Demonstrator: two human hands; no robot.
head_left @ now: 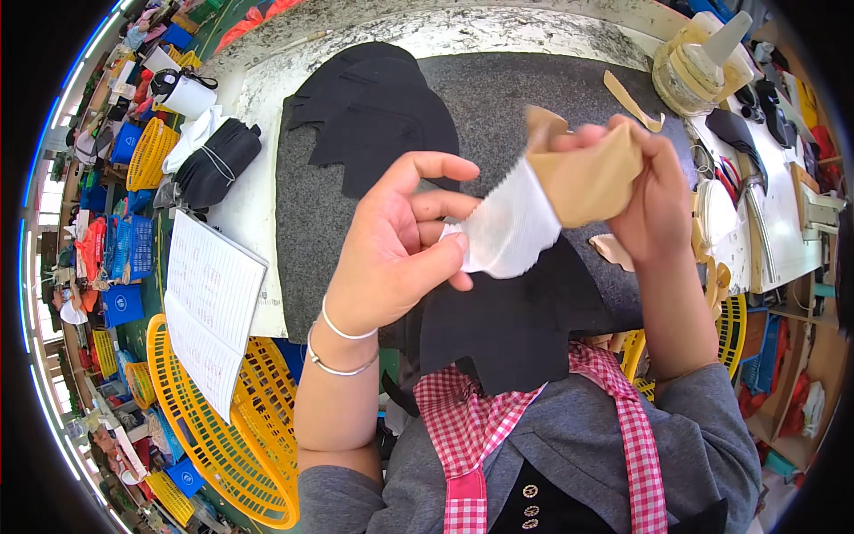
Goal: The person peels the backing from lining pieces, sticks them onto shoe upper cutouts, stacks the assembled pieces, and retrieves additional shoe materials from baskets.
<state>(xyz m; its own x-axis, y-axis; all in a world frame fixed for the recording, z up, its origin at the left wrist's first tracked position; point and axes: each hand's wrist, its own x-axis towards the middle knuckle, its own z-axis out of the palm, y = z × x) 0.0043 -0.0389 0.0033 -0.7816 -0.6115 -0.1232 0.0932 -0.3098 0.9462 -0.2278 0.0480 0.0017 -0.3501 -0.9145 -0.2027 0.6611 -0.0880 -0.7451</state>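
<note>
My left hand (400, 245) pinches the edge of a white fabric piece (511, 227) with a zigzag-cut border between thumb and fingers. Tan backing paper (592, 182) is gripped in my right hand (654, 196), slightly blurred and folded over. The white piece and the tan paper meet between my hands, above the mat; I cannot tell how far they are stuck together. Beneath them, a black cut fabric piece (516, 325) lies over the table's near edge. Farther off, several more black cut pieces (382, 116) lie overlapped on the dark grey felt mat (311, 240).
Curled tan scraps (633, 102) lie on the mat's right side. A crusted pot (694, 76) with a pale conical top stands at the far right. On the left are an open notebook (209, 298), a tied black bundle (221, 165), a white bottle (185, 92) and a yellow basket (222, 445).
</note>
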